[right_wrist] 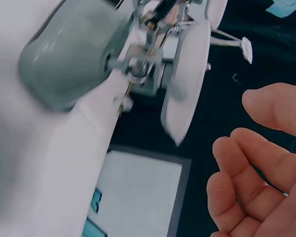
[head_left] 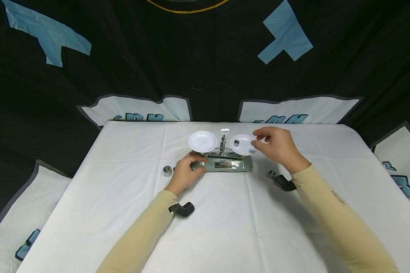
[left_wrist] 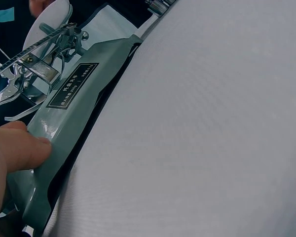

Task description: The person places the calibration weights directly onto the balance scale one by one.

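Nearest, behind the fingers: tan sleeves on both forearms, a black wrist camera under the left one and a second black unit at the right wrist. White tablecloth runs below everything.

Left hand: grips the left end of the balance base, thumb on the front face, index finger on the far side of it. Other fingertips are hidden, can't tell how they lie. Nameplate is just right of that thumb. Left of the same hand, on the cloth: one metal weight, plus a bit of another right by the knuckles (mostly blocked by the hand).

Below the right fingers, near the wrist unit: another metal weight on the cloth.

Right hand: fingers bent, thumb apart from them, pinching nothing. Fingertips are just beside the right pan, with a gap in the right wrist view. Small weight sits in that pan, left of those fingertips.

Left pan is beyond the left fingers, metal post between the two pans. Farthest, past all fingers: black backdrop with white panels.
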Tool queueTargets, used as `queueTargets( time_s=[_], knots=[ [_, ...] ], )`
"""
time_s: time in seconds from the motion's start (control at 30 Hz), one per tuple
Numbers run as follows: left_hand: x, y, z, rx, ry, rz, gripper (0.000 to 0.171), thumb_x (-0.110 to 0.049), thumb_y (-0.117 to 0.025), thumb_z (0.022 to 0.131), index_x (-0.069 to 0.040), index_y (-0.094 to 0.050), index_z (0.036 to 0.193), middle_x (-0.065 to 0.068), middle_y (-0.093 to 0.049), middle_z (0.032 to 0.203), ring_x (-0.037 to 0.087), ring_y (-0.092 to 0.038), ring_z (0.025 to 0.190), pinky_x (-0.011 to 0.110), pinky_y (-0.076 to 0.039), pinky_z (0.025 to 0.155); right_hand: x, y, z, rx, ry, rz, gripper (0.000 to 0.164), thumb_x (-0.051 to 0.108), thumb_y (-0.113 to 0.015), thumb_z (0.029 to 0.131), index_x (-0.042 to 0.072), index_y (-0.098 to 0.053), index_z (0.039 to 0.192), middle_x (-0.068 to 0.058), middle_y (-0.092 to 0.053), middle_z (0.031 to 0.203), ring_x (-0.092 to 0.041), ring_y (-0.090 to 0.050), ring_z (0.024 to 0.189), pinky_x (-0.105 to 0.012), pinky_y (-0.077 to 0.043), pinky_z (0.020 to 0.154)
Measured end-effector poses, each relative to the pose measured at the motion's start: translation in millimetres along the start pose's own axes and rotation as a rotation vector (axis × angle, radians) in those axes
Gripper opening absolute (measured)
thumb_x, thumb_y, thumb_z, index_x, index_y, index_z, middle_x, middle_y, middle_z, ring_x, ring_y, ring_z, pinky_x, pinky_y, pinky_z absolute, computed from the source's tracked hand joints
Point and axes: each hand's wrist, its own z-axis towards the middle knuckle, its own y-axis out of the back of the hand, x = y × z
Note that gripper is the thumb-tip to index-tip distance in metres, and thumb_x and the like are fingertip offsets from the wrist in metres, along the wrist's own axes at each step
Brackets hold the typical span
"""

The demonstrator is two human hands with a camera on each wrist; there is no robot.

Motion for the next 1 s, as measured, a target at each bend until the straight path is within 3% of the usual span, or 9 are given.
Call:
queueTargets(
  time_s=[0.43,0.8,1.0],
  knots=[
    [1.2,2.1,-0.6,-0.001,0.023,0.005,0.021,-0.006,-0.071,0.081,-0.012,-0.073,0.101,0.007,-0.063,0.129,0.026,-0.043,0.14,0.039,-0.032,0.119,-39.9,29.4,-37.6,-0.029,-0.049,-0.053,0.027,0.022,-0.067,0.088,0.003,-0.071,0.108,-0.014,-0.072,0.097,-0.027,-0.061,0.086,-0.034,-0.047,0.073],
    [1.9,-0.8,0.7,0.005,0.013,-0.003,0.022,-0.007,-0.072,0.081,-0.012,-0.073,0.102,0.007,-0.061,0.133,0.025,-0.043,0.14,0.038,-0.032,0.119,-64.7,28.1,-66.6,0.027,-0.09,-0.042,0.032,0.026,-0.066,0.09,0.001,-0.07,0.11,-0.015,-0.071,0.097,-0.026,-0.061,0.085,-0.03,-0.048,0.066],
    [2.3,-1.6,0.9,0.0,0.003,0.003,0.021,-0.007,-0.072,0.081,-0.011,-0.073,0.101,0.007,-0.061,0.133,0.025,-0.044,0.139,0.038,-0.033,0.118,-72.4,22.5,-75.5,0.016,-0.097,-0.031,0.032,0.026,-0.066,0.091,0.001,-0.07,0.111,-0.015,-0.07,0.096,-0.025,-0.06,0.083,-0.029,-0.047,0.063]
  ],
)
